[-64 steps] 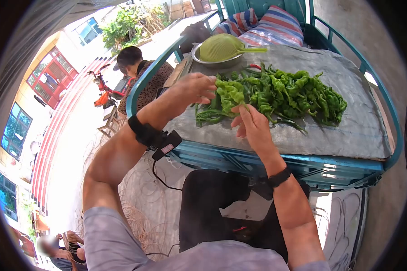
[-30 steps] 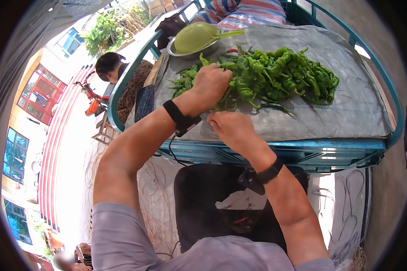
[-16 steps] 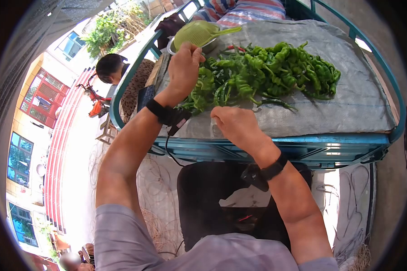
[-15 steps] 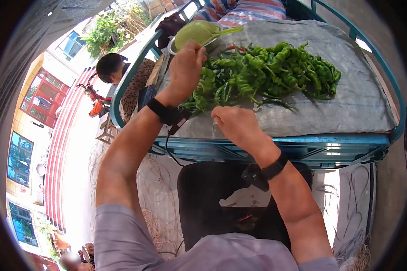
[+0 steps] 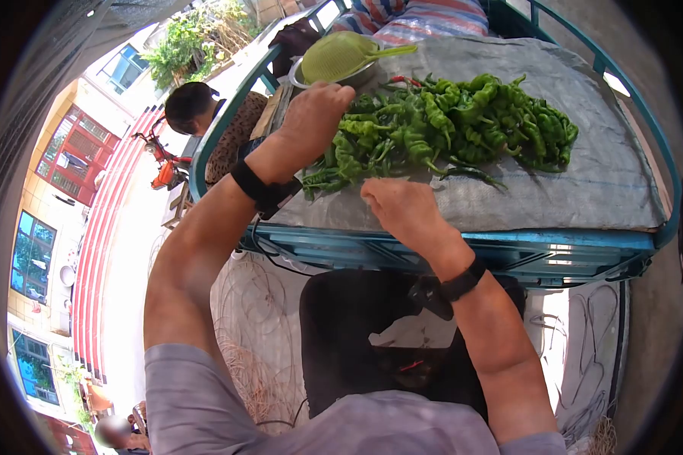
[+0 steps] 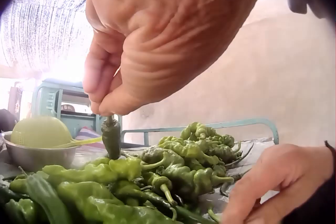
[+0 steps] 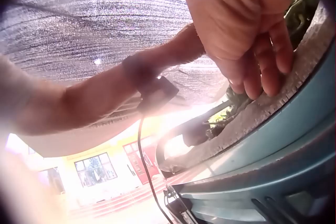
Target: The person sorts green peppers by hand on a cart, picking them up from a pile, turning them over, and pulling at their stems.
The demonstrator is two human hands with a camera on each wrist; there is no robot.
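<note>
My left hand [image 5: 311, 125] is raised over the left part of a pile of green peppers [image 5: 463, 121]. In the left wrist view, its thumb and fingers pinch a dark green pepper [image 6: 111, 139] by the stem end, and the pepper hangs tip down over the others. My right hand [image 5: 404, 206] rests low at the front of the pile, near the cloth's front edge. Its fingers [image 7: 268, 71] hang loosely bent in the right wrist view, with nothing seen in them. The thumb side is hidden there.
A metal bowl [image 5: 366, 76] with a yellow-green strainer [image 5: 334, 57] on it stands behind the pile. Grey cloth [image 5: 569, 205] covers the blue cart bed, edged by a blue rail [image 5: 203, 163]. A person [image 5: 235, 129] sits beyond the left rail.
Both hands were at a light green pepper. My left hand then dipped into the pile and rose toward the bowl with a pepper. My right hand drew back to the front edge and stayed.
</note>
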